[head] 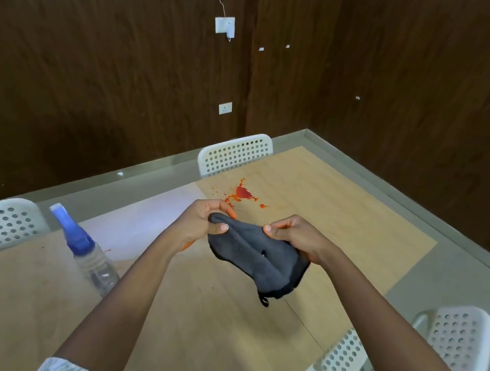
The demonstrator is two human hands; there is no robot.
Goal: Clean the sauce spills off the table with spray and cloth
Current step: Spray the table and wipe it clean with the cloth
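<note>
Head view: left hand (203, 223) and right hand (295, 236) each pinch a top edge of the dark cloth (257, 259), held in the air above mid-table (27, 295). Red sauce (241, 193) lies unwiped near the far edge. Spray bottle (84, 248) stands untouched near the left edge; wiping looks not yet begun.

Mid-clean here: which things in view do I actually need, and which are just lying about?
Needed: grey cloth, held by left hand and right hand; spray bottle; red sauce spill; table.
Lying about: white chairs; wall sockets.
</note>
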